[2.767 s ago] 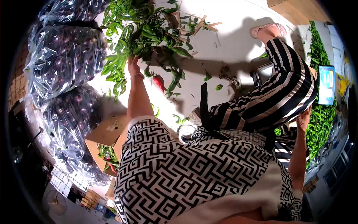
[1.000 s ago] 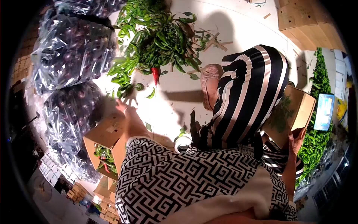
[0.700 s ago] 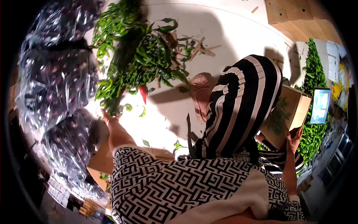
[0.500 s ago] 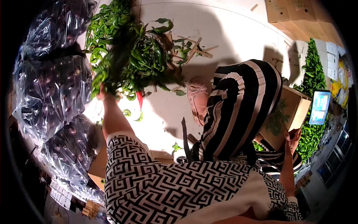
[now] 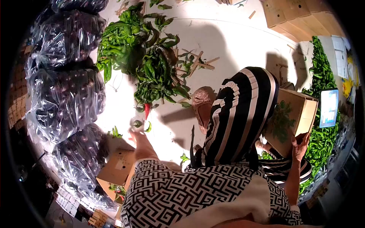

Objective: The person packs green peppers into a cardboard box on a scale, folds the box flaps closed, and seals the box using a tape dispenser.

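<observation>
Pale floor (image 5: 247,41) spreads out beyond both hands, crossed by dark shadows and strewn with scraps. Far ahead of the right hand stand brown cartons (image 5: 296,15); to the left of the left hand lies a row of clear plastic bags (image 5: 66,102) full of dark, round things.

The left hand (image 5: 136,136) reaches low over the floor, a little blurred, its fingers spread and nothing visible in them. Just beyond it lie a small green pepper (image 5: 137,124) and a curved green pepper (image 5: 148,127); I cannot tell whether the fingers touch either. Past those, a red pepper (image 5: 146,111) rests at the near edge of a heap of green peppers (image 5: 154,68), with wooden strips (image 5: 195,64) crossed to the heap's right. An open carton (image 5: 116,165) with peppers inside sits close behind the left hand.

The right hand (image 5: 300,146) is at the near corner of a tilted cardboard box (image 5: 304,108), thumb on the face with the green leafy pattern, fingers on the next; whether it grips firmly or only steadies is unclear. Beyond that hand, a lit screen (image 5: 329,108) stands before a long bank of green peppers (image 5: 321,140). Between the hands, a knee in striped trousers (image 5: 243,110) is bent.
</observation>
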A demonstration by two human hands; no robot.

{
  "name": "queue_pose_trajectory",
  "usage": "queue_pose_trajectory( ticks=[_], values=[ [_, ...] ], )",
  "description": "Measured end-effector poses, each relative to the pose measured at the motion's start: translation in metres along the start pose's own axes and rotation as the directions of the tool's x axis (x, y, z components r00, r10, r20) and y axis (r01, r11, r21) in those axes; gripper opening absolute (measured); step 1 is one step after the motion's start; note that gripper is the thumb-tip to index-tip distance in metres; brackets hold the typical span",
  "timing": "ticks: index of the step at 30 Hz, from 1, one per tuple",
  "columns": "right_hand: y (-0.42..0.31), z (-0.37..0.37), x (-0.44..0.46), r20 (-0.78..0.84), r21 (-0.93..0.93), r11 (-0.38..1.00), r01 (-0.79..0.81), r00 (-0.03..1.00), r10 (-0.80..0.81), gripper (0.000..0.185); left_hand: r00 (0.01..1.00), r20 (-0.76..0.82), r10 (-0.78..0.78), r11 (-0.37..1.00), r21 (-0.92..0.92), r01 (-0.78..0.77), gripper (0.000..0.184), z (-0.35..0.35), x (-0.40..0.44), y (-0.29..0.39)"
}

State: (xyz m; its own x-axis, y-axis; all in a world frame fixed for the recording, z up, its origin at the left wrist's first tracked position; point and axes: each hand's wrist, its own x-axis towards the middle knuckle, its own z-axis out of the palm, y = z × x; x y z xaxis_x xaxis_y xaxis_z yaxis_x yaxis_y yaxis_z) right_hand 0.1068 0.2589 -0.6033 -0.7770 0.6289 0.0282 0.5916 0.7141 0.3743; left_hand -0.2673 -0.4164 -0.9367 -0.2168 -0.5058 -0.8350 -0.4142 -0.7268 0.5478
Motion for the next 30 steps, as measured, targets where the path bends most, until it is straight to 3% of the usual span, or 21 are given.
queue_pose_trajectory(
  ticks=[3, 7, 8, 11, 12, 13, 14, 15, 16, 17, 18, 19, 20, 21, 22, 23, 24, 25, 26, 27, 30],
  values=[
    [-0.02, -0.02, 0.01, 0.087, 0.17, 0.981, -0.091, 0.993, 0.077, 0.118, 0.988, 0.089, -0.124, 0.981, 0.161, 0.109, 0.058, 0.041, -0.02, -0.046],
    [-0.027, -0.022, 0.009, 0.038, 0.081, 0.993, -0.085, 0.996, 0.082, 0.114, 0.922, 0.371, -0.11, 0.98, 0.197, 0.037, 0.064, 0.178, -0.043, -0.068],
    [-0.021, -0.013, 0.009, 0.2, 0.456, 0.861, -0.225, 0.969, 0.148, 0.112, 0.883, 0.462, -0.084, 0.985, 0.175, 0.003, 0.066, 0.21, -0.044, -0.067],
    [-0.038, -0.039, 0.016, 0.171, 0.495, 0.855, -0.157, 0.982, 0.082, 0.113, 0.658, 0.751, 0.044, 0.999, -0.048, -0.012, 0.074, 0.293, -0.057, -0.029],
    [-0.035, -0.034, 0.009, 0.125, 0.391, 0.907, -0.157, 0.985, 0.117, 0.113, 0.627, 0.776, 0.065, 0.995, -0.1, 0.021, 0.076, 0.31, -0.066, -0.01],
    [-0.038, -0.035, 0.008, 0.129, 0.383, 0.91, -0.157, 0.985, 0.116, 0.114, 0.683, 0.728, 0.06, 0.988, -0.14, 0.063, 0.072, 0.321, -0.078, 0.008],
    [-0.042, -0.04, 0.011, 0.128, 0.376, 0.913, -0.156, 0.985, 0.116, 0.114, 0.664, 0.746, 0.052, 0.997, -0.074, 0.005, 0.075, 0.322, -0.083, 0.022],
    [-0.044, -0.042, 0.013, 0.123, 0.367, 0.917, -0.156, 0.985, 0.119, 0.114, 0.704, 0.71, -0.034, 0.992, -0.061, 0.11, 0.067, 0.331, -0.097, 0.033],
    [-0.039, -0.035, 0.01, 0.109, 0.353, 0.919, -0.174, 0.983, 0.144, 0.113, 0.475, 0.803, 0.361, 0.776, 0.024, -0.631, 0.058, 0.323, -0.042, 0.017],
    [-0.041, -0.035, 0.011, 0.164, 0.455, 0.851, -0.262, 0.964, 0.209, 0.112, 0.411, 0.804, 0.43, 0.528, 0.146, -0.837, 0.054, 0.305, -0.077, 0.005],
    [-0.045, -0.037, 0.011, 0.228, 0.544, 0.763, -0.349, 0.937, 0.266, 0.111, 0.344, 0.798, 0.494, 0.221, 0.267, -0.938, 0.051, 0.287, -0.114, -0.005],
    [-0.046, -0.038, 0.01, 0.296, 0.615, 0.659, -0.433, 0.901, 0.317, 0.111, -0.169, 0.838, 0.518, -0.423, 0.079, -0.903, 0.055, 0.25, -0.136, -0.036],
    [-0.044, -0.036, 0.011, 0.268, 0.606, 0.684, -0.406, 0.914, 0.305, 0.108, -0.11, 0.966, 0.235, -0.631, 0.066, -0.773, 0.061, 0.207, -0.118, -0.072],
    [-0.049, -0.04, 0.012, 0.173, 0.534, 0.778, -0.331, 0.944, 0.282, 0.107, -0.203, 0.974, -0.098, -0.625, -0.218, -0.75, 0.066, 0.178, -0.127, -0.088],
    [-0.04, -0.035, 0.011, 0.027, 0.413, 0.896, -0.166, 0.985, 0.17, 0.104, 0.035, 0.804, -0.593, -0.695, -0.489, -0.527, 0.067, 0.164, -0.167, -0.085],
    [-0.035, -0.029, 0.012, -0.096, 0.259, 0.966, 0.001, 0.995, 0.025, 0.101, -0.149, 0.509, -0.848, -0.367, -0.766, -0.528, 0.063, 0.154, -0.133, -0.087],
    [-0.033, -0.023, 0.011, -0.053, 0.461, 0.886, -0.045, 0.996, 0.078, 0.094, -0.297, 0.564, -0.771, -0.447, -0.811, -0.378, 0.062, 0.152, -0.098, -0.091],
    [-0.045, -0.035, 0.018, -0.117, 0.436, 0.9, 0.002, 0.992, 0.054, 0.089, -0.45, 0.578, -0.681, -0.538, -0.812, -0.229, 0.06, 0.165, -0.098, -0.088],
    [-0.044, -0.034, 0.019, -0.09, 0.443, 0.896, -0.018, 0.994, 0.064, 0.089, -0.106, 0.751, -0.652, -0.692, -0.646, -0.322, 0.058, 0.191, -0.095, -0.085],
    [-0.043, -0.034, 0.017, -0.057, 0.452, 0.891, -0.036, 0.996, 0.069, 0.089, 0.267, 0.802, -0.535, -0.833, -0.448, -0.324, 0.056, 0.226, -0.112, -0.07],
    [-0.044, -0.04, 0.025, -0.093, 0.345, 0.937, 0.051, 0.995, -0.02, 0.087, 0.02, 0.98, -0.2, -0.967, -0.194, -0.166, 0.05, 0.318, -0.068, -0.026]
  ],
)
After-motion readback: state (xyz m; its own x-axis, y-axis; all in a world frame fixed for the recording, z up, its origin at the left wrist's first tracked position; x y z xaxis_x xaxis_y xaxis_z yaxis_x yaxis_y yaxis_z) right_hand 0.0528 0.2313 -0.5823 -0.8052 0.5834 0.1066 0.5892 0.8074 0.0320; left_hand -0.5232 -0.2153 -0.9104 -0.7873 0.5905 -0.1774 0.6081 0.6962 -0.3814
